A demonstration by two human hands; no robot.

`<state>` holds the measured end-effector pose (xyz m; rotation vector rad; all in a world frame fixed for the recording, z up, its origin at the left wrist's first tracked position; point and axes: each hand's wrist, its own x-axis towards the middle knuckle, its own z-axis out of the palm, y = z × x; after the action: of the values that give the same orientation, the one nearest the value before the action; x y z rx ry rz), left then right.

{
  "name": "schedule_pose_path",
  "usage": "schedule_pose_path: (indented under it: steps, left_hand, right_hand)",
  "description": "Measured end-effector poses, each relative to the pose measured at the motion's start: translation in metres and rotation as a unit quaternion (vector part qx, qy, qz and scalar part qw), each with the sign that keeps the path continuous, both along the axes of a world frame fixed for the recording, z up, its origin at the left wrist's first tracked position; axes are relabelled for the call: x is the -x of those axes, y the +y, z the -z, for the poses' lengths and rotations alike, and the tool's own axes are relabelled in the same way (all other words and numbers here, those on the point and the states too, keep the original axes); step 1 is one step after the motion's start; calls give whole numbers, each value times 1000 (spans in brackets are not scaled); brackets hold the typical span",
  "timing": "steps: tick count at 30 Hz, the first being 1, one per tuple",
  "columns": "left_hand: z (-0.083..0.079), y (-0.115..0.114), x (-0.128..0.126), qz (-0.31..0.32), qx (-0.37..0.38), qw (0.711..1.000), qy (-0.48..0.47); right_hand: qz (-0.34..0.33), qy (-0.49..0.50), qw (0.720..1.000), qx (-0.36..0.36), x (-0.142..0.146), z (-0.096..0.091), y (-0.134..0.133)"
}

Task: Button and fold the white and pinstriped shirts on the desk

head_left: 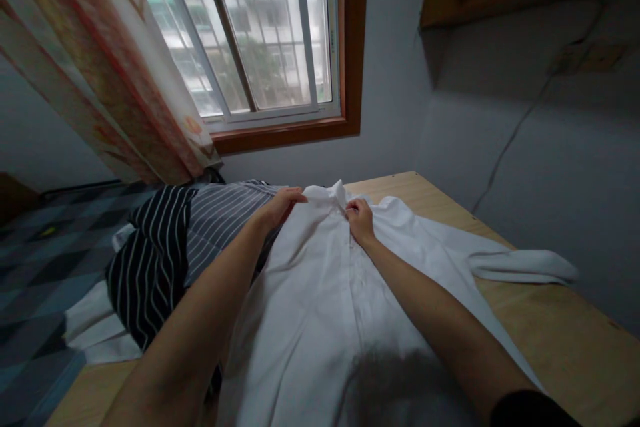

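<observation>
A white shirt (320, 293) lies spread front-up on a wooden table (560, 340), collar at the far end and one sleeve stretched out to the right. My left hand (280, 207) rests on the left shoulder of the shirt, fingers curled over the fabric by the collar. Just below the collar, my right hand (360, 217) pinches the shirt's front placket, fingers closed on the cloth.
A pile of striped clothes (165, 247), dark and grey, lies on the table's left side beside the shirt. Beyond it are a window (250, 33) with a patterned curtain (100, 60), grey walls at the right, and a chequered cover (35, 280) at far left.
</observation>
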<state>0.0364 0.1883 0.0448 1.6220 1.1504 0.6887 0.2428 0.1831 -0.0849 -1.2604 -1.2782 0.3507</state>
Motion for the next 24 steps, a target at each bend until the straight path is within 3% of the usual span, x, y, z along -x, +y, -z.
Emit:
schedule_pose_path:
  steps: [6,9,12,15,17,20,24]
  left_hand:
    - [-19,-13,-2,48,81,995,-42]
    - [-43,-20,1,86,134,985,67]
    - [-69,-30,7,142,174,954,198]
    - [-90,-35,21,125,185,941,254]
    - [-100,-37,35,98,166,956,219]
    - [-108,-43,53,111,112,981,108]
    - [-99,-70,47,84,56,993,-57]
  right_hand:
    - [19,62,997,36,-4,3,3]
    - [36,76,995,56,-7,4,4]
    - [36,82,994,65,-7,5,4]
    - [30,86,993,71,-7,5,3]
    - [29,92,992,76,-7,4,3]
    - [29,100,991,81,-7,3,2]
    - [36,107,990,81,-6,1,2]
